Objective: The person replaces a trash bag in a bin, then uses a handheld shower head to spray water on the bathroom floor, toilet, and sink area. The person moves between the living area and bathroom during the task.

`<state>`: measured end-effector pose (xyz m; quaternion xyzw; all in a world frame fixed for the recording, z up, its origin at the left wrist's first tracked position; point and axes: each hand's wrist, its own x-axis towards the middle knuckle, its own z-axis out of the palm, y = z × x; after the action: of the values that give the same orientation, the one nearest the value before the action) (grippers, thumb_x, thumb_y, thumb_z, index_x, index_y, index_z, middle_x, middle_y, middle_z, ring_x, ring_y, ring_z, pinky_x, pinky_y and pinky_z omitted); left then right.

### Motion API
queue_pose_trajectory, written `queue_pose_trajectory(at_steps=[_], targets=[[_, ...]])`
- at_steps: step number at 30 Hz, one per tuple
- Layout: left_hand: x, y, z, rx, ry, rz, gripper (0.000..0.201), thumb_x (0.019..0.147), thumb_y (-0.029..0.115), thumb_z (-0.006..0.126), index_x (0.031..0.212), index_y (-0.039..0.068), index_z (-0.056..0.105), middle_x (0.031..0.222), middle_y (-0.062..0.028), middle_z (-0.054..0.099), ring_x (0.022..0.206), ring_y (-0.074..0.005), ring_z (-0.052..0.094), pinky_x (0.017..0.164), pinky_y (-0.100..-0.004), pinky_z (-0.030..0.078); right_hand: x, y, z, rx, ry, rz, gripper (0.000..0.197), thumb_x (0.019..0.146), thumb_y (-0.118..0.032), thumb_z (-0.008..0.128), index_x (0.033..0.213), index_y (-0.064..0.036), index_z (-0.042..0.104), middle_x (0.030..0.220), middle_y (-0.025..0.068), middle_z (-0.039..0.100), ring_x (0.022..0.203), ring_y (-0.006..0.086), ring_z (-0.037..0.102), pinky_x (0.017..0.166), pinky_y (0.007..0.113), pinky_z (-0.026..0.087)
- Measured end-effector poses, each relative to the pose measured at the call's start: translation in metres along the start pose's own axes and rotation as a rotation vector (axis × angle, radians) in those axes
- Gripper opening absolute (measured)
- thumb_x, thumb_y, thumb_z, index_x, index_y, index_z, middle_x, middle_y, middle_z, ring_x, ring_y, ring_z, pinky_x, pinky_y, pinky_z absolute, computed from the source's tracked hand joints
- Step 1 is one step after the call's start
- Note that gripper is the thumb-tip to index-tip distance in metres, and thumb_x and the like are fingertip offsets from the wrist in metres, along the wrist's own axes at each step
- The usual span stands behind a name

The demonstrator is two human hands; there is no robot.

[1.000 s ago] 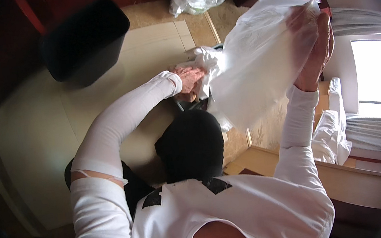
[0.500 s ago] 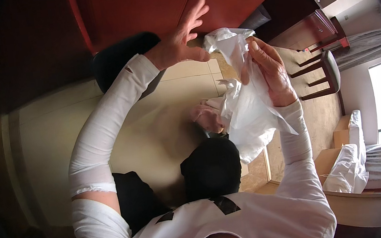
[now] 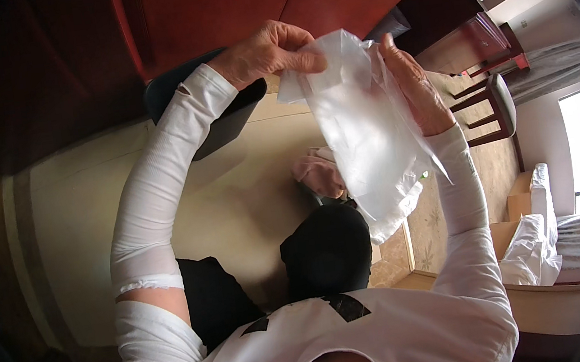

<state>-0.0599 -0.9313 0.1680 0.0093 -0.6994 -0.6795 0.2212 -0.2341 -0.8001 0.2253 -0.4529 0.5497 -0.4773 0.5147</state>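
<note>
Left grip [image 3: 266, 55] pinches translucent, crinkled plastic bag [image 3: 364, 132]; right grip [image 3: 418, 89] alongside.

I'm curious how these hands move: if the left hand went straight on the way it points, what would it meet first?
The left hand would first meet the plastic at its fingertips; beyond that, probably the right hand, though this one view leaves depth unclear.

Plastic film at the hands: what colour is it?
The film is translucent white, best seen in the head view.
</note>
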Motion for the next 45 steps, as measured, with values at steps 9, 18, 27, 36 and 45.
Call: queue_pose_trajectory(at_steps=[9, 18, 27, 36, 45], targets=[[-0.006, -0.004, -0.017, 0.130, 0.078, -0.111, 0.035, 0.073, 0.036, 0.059, 0.090, 0.005, 0.060, 0.078, -0.0015, 0.060, 0.072, -0.0085, 0.055, 0.060, -0.0231, 0.048, 0.022, -0.006, -0.010, -0.397, -0.220, -0.190, 0.037, 0.080, -0.028, 0.050, 0.103, 0.0018, 0.049, 0.074, 0.0042, 0.056, 0.066, 0.0108, 0.052, 0.063, 0.023, 0.042], [-0.007, -0.011, -0.014, 0.199, 0.192, 0.079, 0.100, 0.062, 0.075, 0.030, 0.130, 0.007, 0.004, 0.129, -0.0185, 0.018, 0.110, -0.0295, 0.037, 0.090, -0.0401, 0.031, 0.022, 0.004, -0.012, -0.214, -0.036, -0.046, 0.023, 0.081, -0.020, 0.051, 0.081, 0.0014, 0.057, 0.061, 0.0047, 0.055, 0.050, 0.0083, 0.048, 0.049, 0.019, 0.039], [0.013, -0.038, 0.034, 0.679, 0.360, 0.217, 0.105, 0.057, 0.032, 0.071, 0.130, 0.007, 0.000, 0.116, -0.0202, 0.032, 0.109, -0.0333, 0.036, 0.091, -0.0397, 0.030, 0.020, 0.019, -0.009, -0.132, -0.084, -0.041, 0.024, 0.080, -0.009, 0.046, 0.099, 0.0032, 0.051, 0.070, 0.0056, 0.056, 0.053, 0.0078, 0.048, 0.048, 0.020, 0.039], [0.004, -0.044, 0.004, 0.226, 0.181, 0.041, 0.031, 0.085, 0.025, 0.041, 0.109, 0.007, 0.048, 0.086, -0.0044, 0.056, 0.073, -0.0127, 0.054, 0.073, -0.0269, 0.045, 0.014, 0.012, -0.024, -0.257, -0.143, -0.025, 0.030, 0.080, -0.009, 0.043, 0.108, 0.0007, 0.047, 0.066, 0.0029, 0.051, 0.056, 0.0057, 0.044, 0.048, 0.017, 0.035], [0.004, -0.030, 0.008, -0.117, 0.475, -0.123, 0.030, 0.083, 0.027, 0.034, 0.082, 0.005, 0.055, 0.074, -0.0042, 0.055, 0.065, -0.0111, 0.051, 0.056, -0.0254, 0.044, 0.015, 0.037, -0.042, -0.255, -0.232, -0.007, 0.044, 0.078, -0.026, 0.053, 0.112, 0.0007, 0.043, 0.082, 0.0081, 0.056, 0.075, 0.0126, 0.053, 0.066, 0.024, 0.043]])
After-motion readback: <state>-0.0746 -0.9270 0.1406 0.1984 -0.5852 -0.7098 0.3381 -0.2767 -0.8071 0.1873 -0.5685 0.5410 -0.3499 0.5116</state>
